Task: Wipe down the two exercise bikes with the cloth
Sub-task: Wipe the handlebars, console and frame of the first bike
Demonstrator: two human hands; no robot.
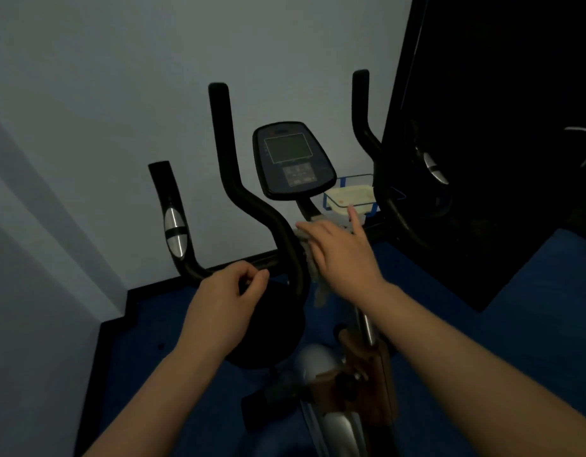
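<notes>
Left hand (230, 291): fingers curled round the near crossbar of the handlebar (252, 206).
Right hand (339, 250): fingers straight, pressing the pale cloth (313, 258) onto the bar's centre.
Console (293, 159): upright just beyond the cloth.
Tray (351, 196): right of the console, farther off.

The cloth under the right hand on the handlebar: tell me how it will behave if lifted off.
The cloth is probably floppy: it moulds round the handlebar and a loose end hangs below. It looks thin and likely light. With the right hand pressing it flat, fingers straight, it may slide off the smooth bar once released.
</notes>
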